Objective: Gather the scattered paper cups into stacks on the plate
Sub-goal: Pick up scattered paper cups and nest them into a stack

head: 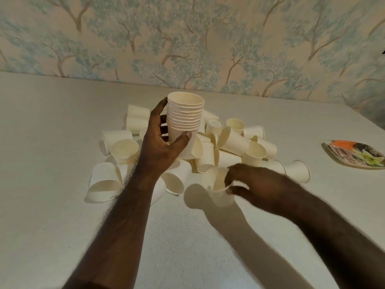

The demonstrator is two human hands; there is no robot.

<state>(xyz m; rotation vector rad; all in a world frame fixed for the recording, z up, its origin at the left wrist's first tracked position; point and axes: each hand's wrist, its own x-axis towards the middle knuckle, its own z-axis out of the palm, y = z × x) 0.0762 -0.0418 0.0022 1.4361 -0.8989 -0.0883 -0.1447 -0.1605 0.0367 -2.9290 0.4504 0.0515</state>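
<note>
My left hand (160, 142) grips an upright stack of nested paper cups (185, 117) at center frame, above the pile of loose cups (229, 147) on the table (52, 122). My right hand (250, 184), blurred, pinches the rim of a single cup (215, 180) at lower center. The patterned plate (354, 153) lies at the right edge, well apart.

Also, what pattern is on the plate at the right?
The plate carries a multicoloured print, orange with green, yellow and dark patches; details are unclear in the head view.

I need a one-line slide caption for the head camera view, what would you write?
Left hand holds a nested cup stack while the right hand picks a loose cup; plate waits.
</note>
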